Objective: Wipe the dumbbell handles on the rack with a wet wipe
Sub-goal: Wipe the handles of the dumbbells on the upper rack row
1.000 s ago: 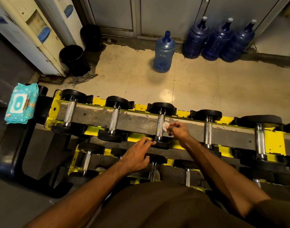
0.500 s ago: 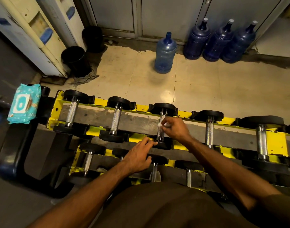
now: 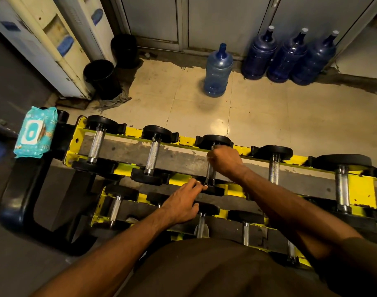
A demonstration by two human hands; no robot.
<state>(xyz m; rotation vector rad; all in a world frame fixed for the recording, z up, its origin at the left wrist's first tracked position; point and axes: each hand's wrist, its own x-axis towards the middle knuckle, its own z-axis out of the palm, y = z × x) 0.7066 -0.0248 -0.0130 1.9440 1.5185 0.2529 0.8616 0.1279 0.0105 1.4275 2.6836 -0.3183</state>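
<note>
Head view: right hand (image 3: 225, 162) grips the steel dumbbell handle (image 3: 210, 175) at its far end. Left hand (image 3: 181, 205), released, touches its near black weight (image 3: 216, 190).

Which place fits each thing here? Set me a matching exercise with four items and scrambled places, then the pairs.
1 wipes pack
2 right hand
3 left hand
4 pale water jug

A alone on the tiled floor
B gripping a dumbbell handle
C fingertips on a black weight head
D beside the rack's left end

Pairs: 1-D, 2-B, 3-C, 4-A
</note>
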